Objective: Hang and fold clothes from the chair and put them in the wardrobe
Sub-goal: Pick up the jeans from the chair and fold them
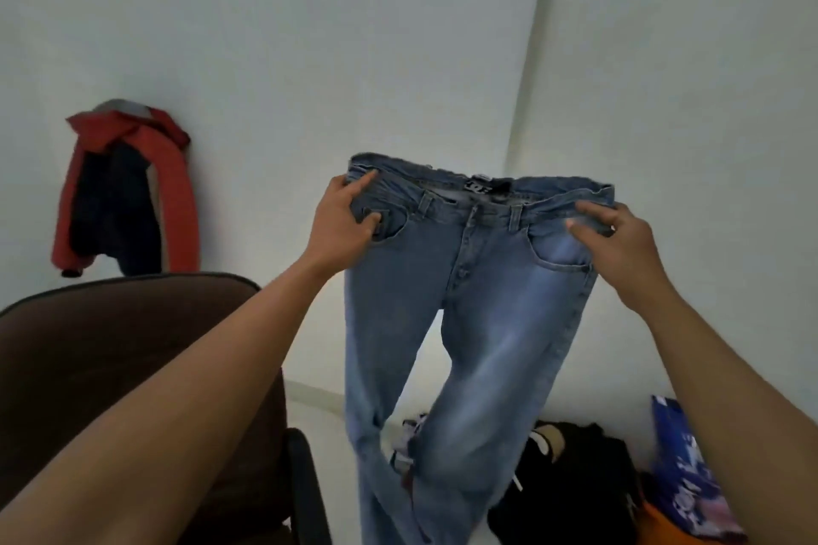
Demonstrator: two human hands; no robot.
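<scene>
Head view: both hands (343, 226) grip faded blue jeans (473, 301) (waistband spread, legs dangling).

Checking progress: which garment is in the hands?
The light blue denim jeans, waistband gripped by left hand and right hand; the red jacket hangs on the wall.

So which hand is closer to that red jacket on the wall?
Left. The left hand grips the jeans waistband on the side toward the red jacket; the right hand grips the far end, further away.
</scene>
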